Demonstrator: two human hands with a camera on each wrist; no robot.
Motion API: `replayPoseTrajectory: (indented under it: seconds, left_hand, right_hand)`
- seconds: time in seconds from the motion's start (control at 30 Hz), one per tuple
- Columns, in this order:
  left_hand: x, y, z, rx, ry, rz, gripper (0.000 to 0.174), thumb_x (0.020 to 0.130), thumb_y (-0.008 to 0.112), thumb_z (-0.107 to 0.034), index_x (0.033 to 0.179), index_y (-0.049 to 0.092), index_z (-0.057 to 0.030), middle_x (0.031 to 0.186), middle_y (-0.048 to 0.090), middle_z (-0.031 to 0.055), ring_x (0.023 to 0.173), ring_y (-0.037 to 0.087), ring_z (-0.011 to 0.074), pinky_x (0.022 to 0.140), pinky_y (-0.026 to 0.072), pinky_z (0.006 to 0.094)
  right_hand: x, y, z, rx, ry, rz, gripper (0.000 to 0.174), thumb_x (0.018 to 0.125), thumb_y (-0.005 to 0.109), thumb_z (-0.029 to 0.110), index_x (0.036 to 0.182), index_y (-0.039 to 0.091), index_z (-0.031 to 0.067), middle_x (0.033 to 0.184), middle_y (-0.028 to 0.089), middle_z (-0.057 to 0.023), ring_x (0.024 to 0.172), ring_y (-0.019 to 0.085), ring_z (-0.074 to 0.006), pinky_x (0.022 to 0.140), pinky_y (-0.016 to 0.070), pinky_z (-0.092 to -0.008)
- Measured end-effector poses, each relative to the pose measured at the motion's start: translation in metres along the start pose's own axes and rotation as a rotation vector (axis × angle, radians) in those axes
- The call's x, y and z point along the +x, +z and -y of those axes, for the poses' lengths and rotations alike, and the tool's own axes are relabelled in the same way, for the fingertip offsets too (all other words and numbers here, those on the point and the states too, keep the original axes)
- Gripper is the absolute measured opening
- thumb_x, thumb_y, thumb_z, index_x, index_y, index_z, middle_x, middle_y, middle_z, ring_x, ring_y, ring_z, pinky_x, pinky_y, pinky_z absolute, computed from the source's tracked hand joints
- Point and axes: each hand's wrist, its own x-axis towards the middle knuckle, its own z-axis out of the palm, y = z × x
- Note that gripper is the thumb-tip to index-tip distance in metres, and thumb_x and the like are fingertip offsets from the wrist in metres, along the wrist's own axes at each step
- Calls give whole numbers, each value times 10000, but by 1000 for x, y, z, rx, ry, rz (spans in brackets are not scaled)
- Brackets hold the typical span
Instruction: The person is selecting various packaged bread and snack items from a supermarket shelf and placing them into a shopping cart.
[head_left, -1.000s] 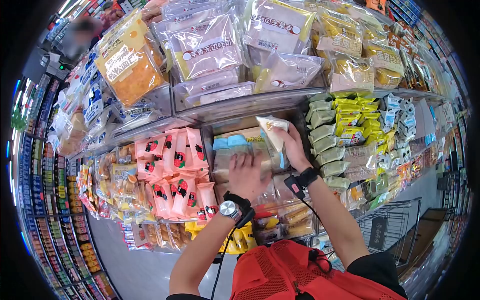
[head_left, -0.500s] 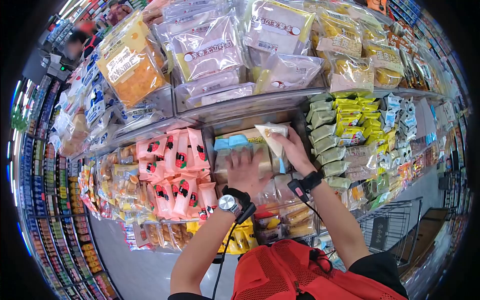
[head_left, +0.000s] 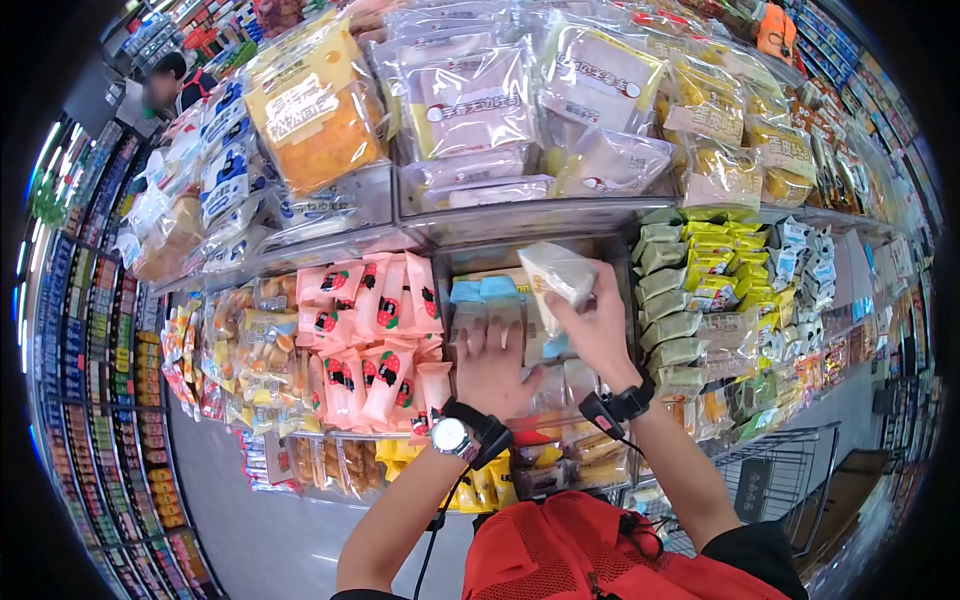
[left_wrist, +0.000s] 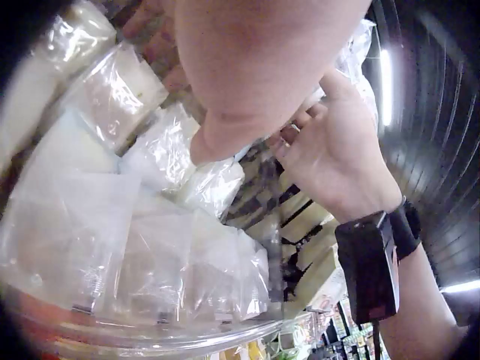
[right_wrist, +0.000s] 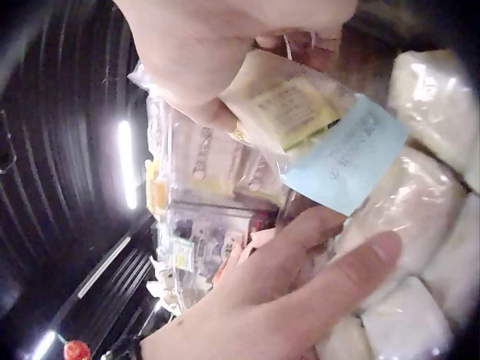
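My right hand [head_left: 603, 335] grips a wedge-shaped clear bread packet [head_left: 548, 275] by its side, over the right part of a middle bin. The right wrist view shows a yellowish printed label [right_wrist: 296, 112] and a pale blue strip [right_wrist: 349, 154] on that packet. Beside it, my left hand [head_left: 495, 370] lies with fingers stretched over the wrapped packets in the same bin. Blue-topped packets [head_left: 488, 290] show just beyond its fingertips. Seen from the left wrist, clear-wrapped pale packets [left_wrist: 67, 217] stand in rows near the left hand.
Pink strawberry-print packets [head_left: 370, 385] fill the bin to the left; green packets [head_left: 662, 290] sit to the right. A raised clear shelf edge [head_left: 520, 222] with large bagged breads runs behind. A wire cart [head_left: 790, 470] stands at lower right. Another person [head_left: 180, 85] is at far left.
The right hand has tilted and turned the wedge packet, so its white side shows more broadly. The left hand stays on the bin's packets. The head view has shifted slightly.
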Motion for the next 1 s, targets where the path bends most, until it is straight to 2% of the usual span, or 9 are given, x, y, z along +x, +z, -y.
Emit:
replayPoseTrajectory:
  seconds: [0.1,0.13,0.27,0.37,0.5,0.6,0.7,0.9,1.0]
  left_hand:
    - [-18,-8,6,-29,-23,-44,737,830,688,-492,1370,540,-13,1369,542,214,1310,476,441,1128,339,574]
    - [-21,-11,8,-53,-33,-54,720,812,704,-474,1278,583,61,1347,549,225,1306,478,437,1131,346,545]
    - [-28,-25,5,-56,-48,-41,611,801,716,-446,1090,666,90,1267,567,221,1283,479,425,1120,350,524]
    - [-36,-33,3,3,-81,-35,614,783,756,-412,1161,668,64,1291,561,195,1316,457,396,1150,320,516]
    - [-47,-52,8,18,-100,-87,499,744,761,-332,1089,662,15,1183,585,164,1256,491,369,1121,340,490]
    - [-50,-51,24,-7,-65,-114,435,728,755,-286,1054,644,-21,1127,591,143,1160,532,344,1035,396,475]
    - [-45,-61,41,-72,-81,-142,358,753,725,-218,1045,620,-41,1118,579,152,1117,552,345,974,445,477]
    - [-20,-86,76,-63,-114,-203,500,798,712,-188,1243,549,-26,1224,603,208,1055,591,374,951,464,497]
    - [-4,-85,89,-127,5,-364,624,797,715,-144,1364,482,-31,1148,650,231,1127,595,422,1083,401,510]
  right_hand:
    - [-2,26,31,-158,-59,53,669,818,826,266,1301,443,7,1095,698,-182,987,700,-247,836,554,-365]
    - [1,35,27,-168,-67,98,709,805,827,336,1287,428,3,1028,708,-228,942,721,-331,806,565,-417]
    - [5,70,47,-446,-38,139,700,814,800,399,1229,432,-27,975,694,-312,919,689,-477,768,545,-510]
    - [11,87,28,-476,1,136,680,816,832,392,1204,437,-3,1015,691,-223,923,702,-343,793,543,-418]
    - [13,103,23,-440,8,104,647,814,836,388,1155,446,0,1016,684,-216,917,701,-319,795,544,-411]
    - [9,118,12,-379,-96,34,637,802,825,359,1132,405,12,948,675,-238,832,705,-388,739,546,-460]
    - [7,127,1,-255,-87,40,639,790,842,317,1125,386,21,921,631,-190,809,678,-328,746,542,-432]
    - [4,126,-7,-127,-176,99,698,738,883,192,1198,383,32,1085,551,-146,1023,589,-244,900,500,-377]
    - [8,129,-1,-44,-340,50,818,704,898,151,1329,384,30,1234,493,-142,1164,522,-238,992,463,-378]
